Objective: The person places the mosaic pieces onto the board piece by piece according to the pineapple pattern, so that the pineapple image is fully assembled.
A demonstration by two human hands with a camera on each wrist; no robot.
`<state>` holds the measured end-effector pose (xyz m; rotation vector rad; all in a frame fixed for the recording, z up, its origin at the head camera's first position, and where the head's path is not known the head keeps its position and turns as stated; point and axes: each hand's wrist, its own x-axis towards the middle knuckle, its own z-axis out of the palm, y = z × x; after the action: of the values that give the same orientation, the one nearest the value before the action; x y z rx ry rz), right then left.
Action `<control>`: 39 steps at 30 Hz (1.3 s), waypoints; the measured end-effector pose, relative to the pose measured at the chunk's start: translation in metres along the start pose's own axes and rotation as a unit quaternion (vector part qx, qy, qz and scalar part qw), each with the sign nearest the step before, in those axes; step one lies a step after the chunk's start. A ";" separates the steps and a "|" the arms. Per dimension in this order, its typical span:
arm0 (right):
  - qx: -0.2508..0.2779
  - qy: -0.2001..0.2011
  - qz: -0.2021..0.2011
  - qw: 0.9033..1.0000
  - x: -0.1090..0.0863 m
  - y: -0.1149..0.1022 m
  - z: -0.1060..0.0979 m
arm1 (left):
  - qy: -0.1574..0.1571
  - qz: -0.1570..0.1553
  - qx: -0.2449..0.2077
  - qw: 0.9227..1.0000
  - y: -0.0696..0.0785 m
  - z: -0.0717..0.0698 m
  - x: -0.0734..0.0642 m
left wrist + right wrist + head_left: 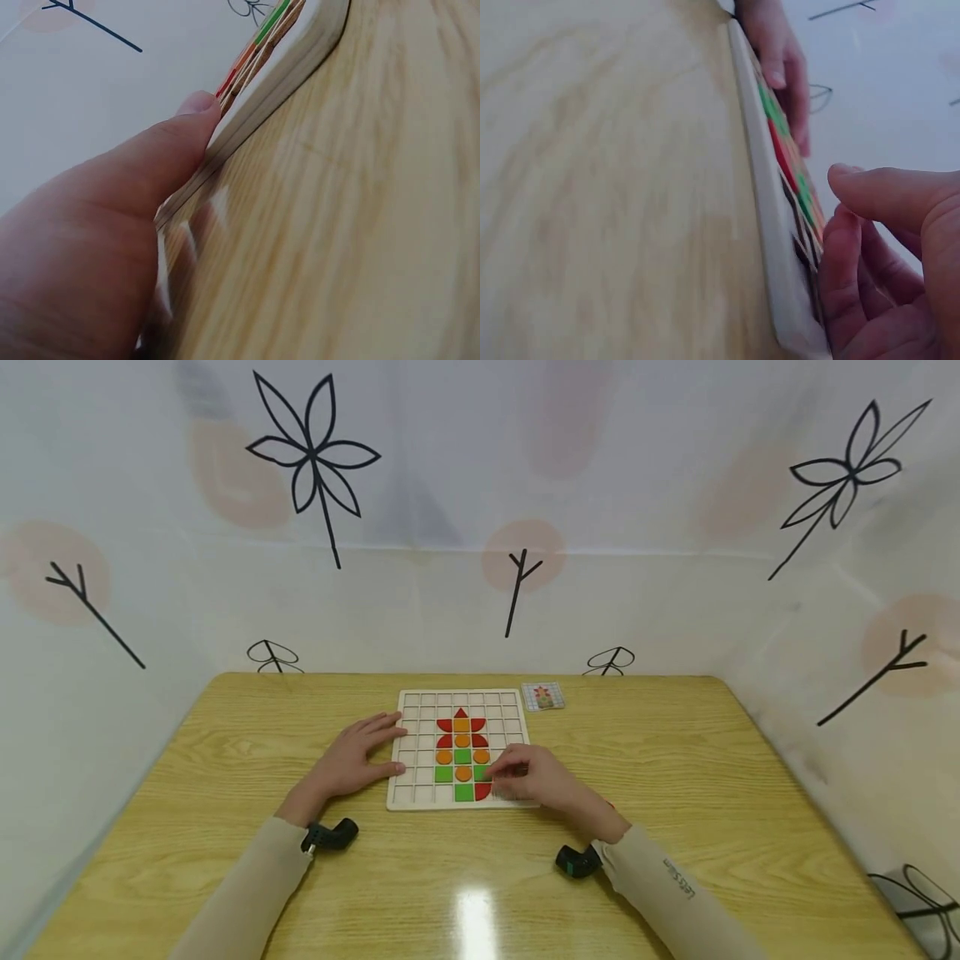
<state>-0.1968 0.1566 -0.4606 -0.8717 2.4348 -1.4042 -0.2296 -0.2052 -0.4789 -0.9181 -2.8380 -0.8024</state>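
A pale wooden grid board [416, 699] lies on the table with a figure of flat coloured pieces. A red triangle [461, 713] tops it, above an orange square [461, 725], red rounded pieces [478, 741], orange circles [445, 757] and green squares [444, 774]. A red rounded piece [482, 792] sits low on the right. My left hand [351, 758] rests at the board's left edge, fingers spread, thumb touching the rim. Over the board's lower right is my right hand [536, 777], fingers bent beside a green square [481, 772]; no piece shows between thumb and fingers.
A small pattern card [543, 696] with a similar figure lies beyond the board's top right corner. Something red [611, 805] peeps out by my right wrist, mostly hidden. A patterned cloth [420, 610] hangs behind the wooden table [645, 735].
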 end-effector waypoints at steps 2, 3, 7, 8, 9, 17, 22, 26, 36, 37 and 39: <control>0.011 0.004 0.016 1.000 -0.006 0.001 -0.010 | 0.001 0.002 0.000 1.000 -0.001 0.001 0.000; 0.008 0.007 0.023 1.000 -0.010 0.002 -0.016 | 0.001 0.003 0.002 1.000 -0.001 0.001 0.000; -0.017 0.021 0.040 0.999 -0.031 0.010 -0.042 | -0.002 0.000 0.000 1.000 -0.001 0.001 0.001; -0.027 0.022 0.043 0.998 -0.038 0.013 -0.050 | -0.004 -0.002 0.000 1.000 0.000 0.001 0.001; -0.039 0.023 0.047 0.998 -0.044 0.016 -0.057 | -0.005 -0.005 -0.001 1.000 0.000 0.001 0.001; -0.090 -0.038 0.051 0.994 -0.092 0.031 -0.103 | -0.004 -0.006 0.002 1.000 0.000 0.001 0.001; -0.096 -0.082 0.047 0.991 -0.099 0.033 -0.108 | -0.003 -0.002 0.001 1.000 -0.001 0.004 0.000; -0.095 -0.085 0.051 0.991 -0.096 0.034 -0.105 | 0.001 0.001 0.002 1.000 -0.001 0.005 -0.001; -0.079 0.002 0.071 0.994 -0.089 0.033 -0.093 | -0.006 -0.012 0.004 1.000 -0.001 0.001 0.001; -0.075 0.018 0.074 0.994 -0.087 0.032 -0.091 | -0.008 -0.015 0.004 1.000 -0.001 0.001 0.001; -0.064 0.046 0.080 0.994 -0.084 0.030 -0.086 | -0.011 -0.018 0.005 1.000 -0.001 0.001 0.001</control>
<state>-0.1790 0.2781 -0.4499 -0.6316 2.6230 -1.2692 -0.2307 -0.2047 -0.4794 -0.8829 -2.8831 -0.7844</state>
